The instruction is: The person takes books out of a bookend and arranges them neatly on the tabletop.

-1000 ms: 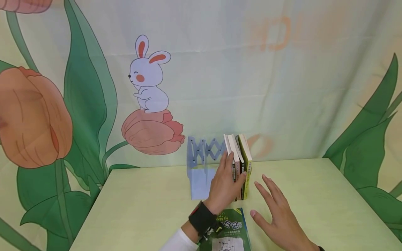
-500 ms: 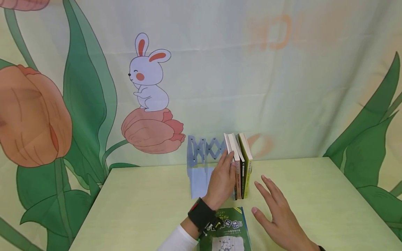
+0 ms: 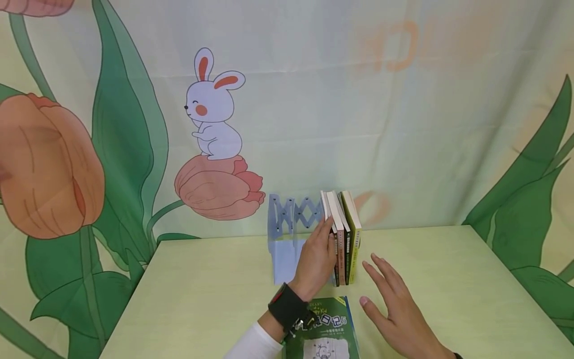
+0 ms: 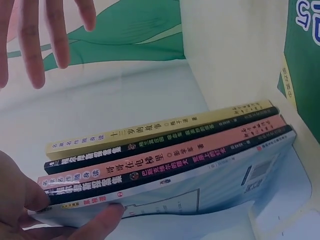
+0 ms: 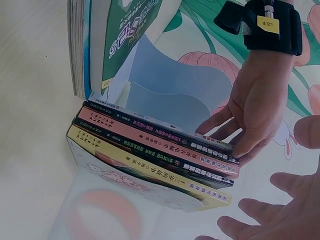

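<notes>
Head view: blue rack (image 3: pixel 282 263) with books (image 3: pixel 342 254) inside, left grip (image 3: pixel 316 262) straight-fingered against them, right grip (image 3: pixel 397 311) wide, empty.

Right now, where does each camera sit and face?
Head: worn on head, facing forward and down at books; left hand, right hand show.
Left wrist: on that wrist, facing their spines; both hands partly show.
Right wrist: on that wrist, facing spines too; both hands show.
Wrist views share the spines, from opposite sides.

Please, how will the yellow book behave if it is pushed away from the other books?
The yellow book may tip easily: it stands on a narrow edge, with no support visible against its outer cover. Being slim, it is probably light.
</notes>
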Demonstrator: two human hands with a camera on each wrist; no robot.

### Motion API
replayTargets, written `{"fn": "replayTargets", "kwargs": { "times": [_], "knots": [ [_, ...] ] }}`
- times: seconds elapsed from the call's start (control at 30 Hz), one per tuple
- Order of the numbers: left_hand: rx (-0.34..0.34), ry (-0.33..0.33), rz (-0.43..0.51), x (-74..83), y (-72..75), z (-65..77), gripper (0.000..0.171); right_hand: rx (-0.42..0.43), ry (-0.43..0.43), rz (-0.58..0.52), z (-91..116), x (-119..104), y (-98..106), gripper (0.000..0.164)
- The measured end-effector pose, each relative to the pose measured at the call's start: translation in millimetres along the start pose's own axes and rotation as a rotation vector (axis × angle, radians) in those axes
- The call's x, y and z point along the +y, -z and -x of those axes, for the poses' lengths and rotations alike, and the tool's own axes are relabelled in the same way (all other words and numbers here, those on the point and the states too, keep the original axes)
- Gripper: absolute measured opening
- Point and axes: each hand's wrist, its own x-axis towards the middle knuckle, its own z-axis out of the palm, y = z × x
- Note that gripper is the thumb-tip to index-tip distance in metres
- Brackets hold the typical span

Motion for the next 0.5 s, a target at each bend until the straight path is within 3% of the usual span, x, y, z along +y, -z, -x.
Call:
{"fn": "replayTargets", "kwargs": {
  "times": [0.23,0.4,0.5],
  "knots": [
    [0.067,-0.046,-0.038,-1.8,-1.0,-3.2,0.043,0.004,0.001,-0.003,-0.1,0.8,0.1,0.068],
    [0.065,-0.014,-0.027,-4.0,-0.6,-5.9,0.046,0.011,0.009,0.0,0.6,2.2,0.0,0.07],
    [0.055,-0.002,-0.025,-4.6,-0.2,-7.4,0.038,0.009,0.005,0.005,1.2,3.1,-0.5,0.071]
  ]
}}
